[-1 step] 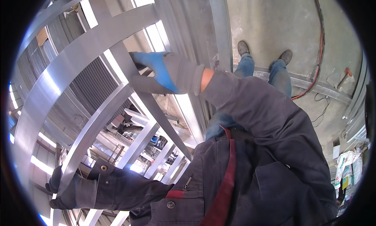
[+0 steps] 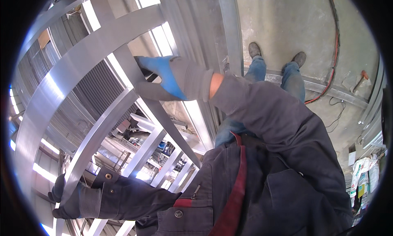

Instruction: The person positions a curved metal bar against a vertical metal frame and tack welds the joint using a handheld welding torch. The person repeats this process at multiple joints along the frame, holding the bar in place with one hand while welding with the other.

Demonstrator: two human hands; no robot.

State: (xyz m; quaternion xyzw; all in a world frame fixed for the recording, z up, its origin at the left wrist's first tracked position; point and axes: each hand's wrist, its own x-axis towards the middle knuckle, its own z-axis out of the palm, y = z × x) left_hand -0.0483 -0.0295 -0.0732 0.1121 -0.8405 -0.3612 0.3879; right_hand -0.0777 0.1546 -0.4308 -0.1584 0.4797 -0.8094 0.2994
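Note:
Both my hands wear grey gloves with blue patches and hold a large frame of silver metal bars. My right hand (image 2: 163, 78) is wrapped round a flat upright bar (image 2: 127, 64), close to where a crossbar (image 2: 100, 131) joins it. At the lower left my left hand (image 2: 73, 197) grips the far end of that same crossbar, its fingers curled over the edge. Beyond it, a wider bar (image 2: 53, 86) bows across the view, bent by the lens. Several further crossbars (image 2: 145, 152) run off below. The palm side of both hands is hidden.
Long metal profiles (image 2: 233, 35) lie beside the frame, and another bar (image 2: 344, 96) crosses the floor behind my boots (image 2: 254, 50). A black and red cable (image 2: 336, 48) snakes over the concrete. A hammer-like tool (image 2: 363, 76) and white bags (image 2: 362, 172) are at the right.

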